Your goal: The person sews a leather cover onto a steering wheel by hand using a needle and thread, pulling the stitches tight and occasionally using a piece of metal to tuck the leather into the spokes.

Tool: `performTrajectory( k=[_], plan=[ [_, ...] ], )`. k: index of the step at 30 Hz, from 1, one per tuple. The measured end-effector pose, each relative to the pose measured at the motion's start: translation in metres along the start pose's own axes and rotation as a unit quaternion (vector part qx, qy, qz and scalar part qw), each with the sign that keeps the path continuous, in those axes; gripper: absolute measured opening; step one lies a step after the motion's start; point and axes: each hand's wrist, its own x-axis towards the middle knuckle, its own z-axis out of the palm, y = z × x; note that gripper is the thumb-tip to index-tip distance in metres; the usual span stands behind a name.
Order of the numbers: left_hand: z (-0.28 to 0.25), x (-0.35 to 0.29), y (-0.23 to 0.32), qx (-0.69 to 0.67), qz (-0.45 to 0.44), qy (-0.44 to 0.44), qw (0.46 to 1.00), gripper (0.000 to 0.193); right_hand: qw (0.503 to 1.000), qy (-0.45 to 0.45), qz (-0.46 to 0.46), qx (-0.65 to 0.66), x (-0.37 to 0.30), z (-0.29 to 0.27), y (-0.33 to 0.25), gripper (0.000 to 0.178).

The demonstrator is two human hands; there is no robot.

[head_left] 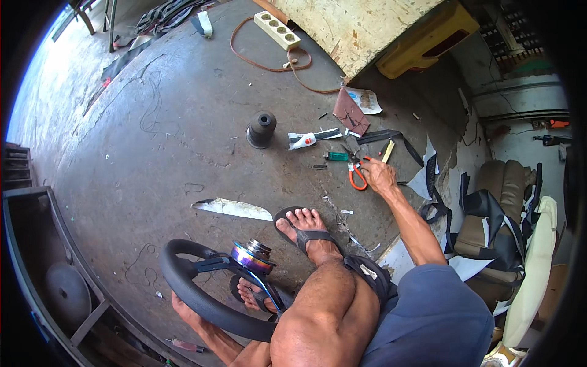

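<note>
A black steering wheel point(214, 315) with a shiny purple-and-silver hub point(252, 255) leans by my knee. My left hand point(185, 311) is closed on its rim, with the fingers partly hidden behind it. On the floor ahead, my right hand point(380, 174) has its fingers closed at the orange handles of a pair of scissors point(357, 177). Close by lie a green lighter point(336, 156), a white glue bottle point(302, 142) and a yellow-handled tool point(388, 151). Farther left stands a black ribbed rubber boot point(262, 128). A pale pointed strip point(232, 209) lies near my foot.
A white power strip point(277, 30) with a brown cord lies by a worn wooden board point(361, 30). Black straps point(397, 139) and a reddish sheet point(350, 113) lie beyond the scissors. Brown cushions point(498, 189) and offcuts fill the right side. A metal frame point(58, 192) stands left.
</note>
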Motion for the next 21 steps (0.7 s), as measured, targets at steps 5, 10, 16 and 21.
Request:
performTrajectory(
  k=[5, 10, 16, 21],
  plan=[
    [-0.043, -0.015, -0.035, -0.133, -0.064, 0.013, 0.989, 0.013, 0.993, 0.057, -0.093, -0.038, 0.006, 0.015, 0.011, 0.016],
    [-0.038, -0.017, -0.044, -0.079, -0.028, 0.039, 0.996, 0.018, 0.983, 0.01, -0.174, -0.064, 0.017, 0.01, 0.025, 0.015],
    [-0.02, -0.022, -0.018, -0.055, 0.017, 0.065, 0.996, 0.019, 0.964, -0.035, -0.248, -0.094, 0.033, 0.002, 0.047, 0.022],
    [-0.041, -0.028, -0.023, -0.161, -0.006, 0.115, 0.98, 0.014, 0.97, -0.229, -0.025, -0.074, -0.005, -0.033, 0.049, 0.03]
  ],
)
